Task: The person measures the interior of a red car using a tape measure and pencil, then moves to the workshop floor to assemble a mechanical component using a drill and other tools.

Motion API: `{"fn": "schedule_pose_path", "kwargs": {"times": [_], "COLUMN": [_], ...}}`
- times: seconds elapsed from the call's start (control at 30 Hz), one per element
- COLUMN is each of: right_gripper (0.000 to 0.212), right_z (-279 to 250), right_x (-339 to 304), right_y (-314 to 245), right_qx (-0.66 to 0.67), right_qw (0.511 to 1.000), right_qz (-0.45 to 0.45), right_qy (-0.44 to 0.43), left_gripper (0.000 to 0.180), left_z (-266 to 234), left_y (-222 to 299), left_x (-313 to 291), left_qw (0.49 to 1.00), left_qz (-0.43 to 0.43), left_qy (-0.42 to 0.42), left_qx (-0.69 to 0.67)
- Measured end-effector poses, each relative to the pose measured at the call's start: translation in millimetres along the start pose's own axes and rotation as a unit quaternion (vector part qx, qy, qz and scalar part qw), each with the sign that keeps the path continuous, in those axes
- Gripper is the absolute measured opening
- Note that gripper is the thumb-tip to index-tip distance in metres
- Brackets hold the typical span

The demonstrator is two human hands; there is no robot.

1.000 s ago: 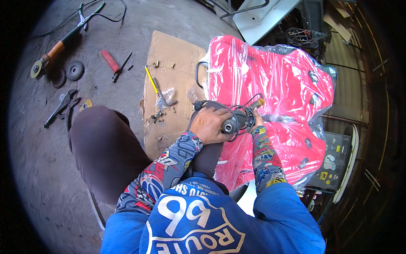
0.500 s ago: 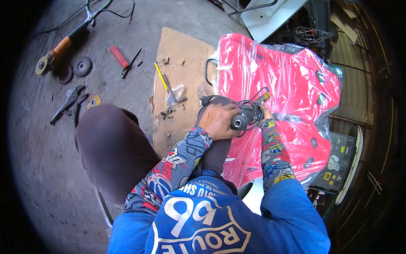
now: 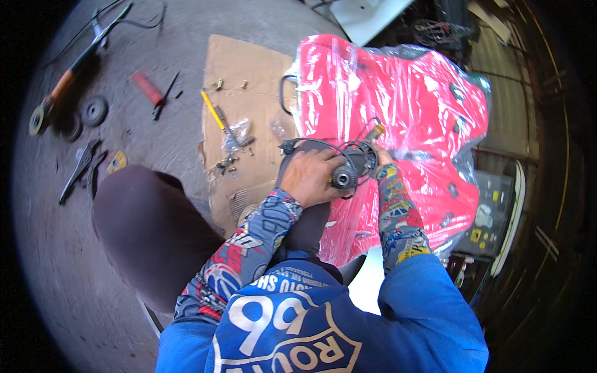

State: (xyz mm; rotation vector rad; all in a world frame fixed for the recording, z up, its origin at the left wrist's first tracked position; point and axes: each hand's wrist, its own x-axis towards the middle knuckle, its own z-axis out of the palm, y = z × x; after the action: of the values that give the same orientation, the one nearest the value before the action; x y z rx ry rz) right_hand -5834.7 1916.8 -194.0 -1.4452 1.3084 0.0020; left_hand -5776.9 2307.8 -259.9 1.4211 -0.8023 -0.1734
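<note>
Over my right thigh I hold a power drill (image 3: 360,160), its dark cord looped around the body. The drill's round chuck (image 3: 343,177) points back toward me. My left hand (image 3: 311,177) lies closed along the drill's left side, fingertips near the chuck and cord. Around the far right side of the drill my right hand (image 3: 382,155) is closed, its fingers partly hidden by the tool and cord. The cord's plug (image 3: 288,147) sticks out left, beyond my left hand. Just past the drill lies a red seat (image 3: 404,93) wrapped in clear plastic.
Left of the seat lies cardboard (image 3: 249,59) with several bolts (image 3: 227,165) and a yellow-handled tool (image 3: 212,109). On the concrete floor are an angle grinder (image 3: 59,93), a red-handled tool (image 3: 147,87), abrasive discs (image 3: 94,110) and locking pliers (image 3: 81,171). A white panel (image 3: 367,17) stands far off.
The view has shifted, so the floor things and the seat sit farther left. Both hands stay on the drill, and the cord loop by the chuck hangs differently.
</note>
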Motion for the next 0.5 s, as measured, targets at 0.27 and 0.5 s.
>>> {"fn": "schedule_pose_path", "kwargs": {"times": [0.27,0.5], "right_gripper": [0.034,0.036], "right_z": [10,9], "right_x": [-24,-36], "right_y": [2,8], "right_qx": [0.061,0.078], "right_qw": [0.997,0.996], "right_qz": [0.005,-0.016], "right_qy": [-0.036,-0.032], "left_gripper": [0.073,0.073], "left_z": [6,5], "left_y": [7,10], "left_x": [2,4], "left_qw": [1.000,1.000], "left_qz": [-0.008,0.001], "left_qy": [0.022,0.009], "left_qx": [-0.001,0.005]}}
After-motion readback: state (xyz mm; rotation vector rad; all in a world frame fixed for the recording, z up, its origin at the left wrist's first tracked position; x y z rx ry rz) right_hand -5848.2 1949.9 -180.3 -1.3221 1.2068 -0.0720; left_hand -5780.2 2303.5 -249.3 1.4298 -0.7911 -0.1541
